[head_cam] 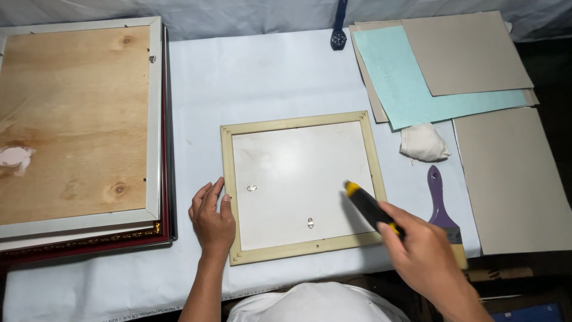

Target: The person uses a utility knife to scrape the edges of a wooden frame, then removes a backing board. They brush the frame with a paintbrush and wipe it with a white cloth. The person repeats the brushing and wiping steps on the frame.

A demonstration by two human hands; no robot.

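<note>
The right hand (426, 253) is curled tight around a black and yellow cutter (370, 207), and the cutter's yellow tip pokes up and away from the hand, over the white back of a small wooden frame (301, 185). The frame lies flat just to the left of this hand, with its right edge under the cutter. The left hand (212, 219) lies flat with its fingers close together, and its thumb side touches the left edge of the frame. So the frame sits between the two hands. Just to the right of the right hand lies a brush (442, 209) with a purple handle. A bit farther from that hand is a white lumpy cloth (423, 142). Beyond the cloth are sheets of grey card and blue paper (411, 83). Far past the left hand is a stack of big frames (80, 128) with a wood back on top
</note>
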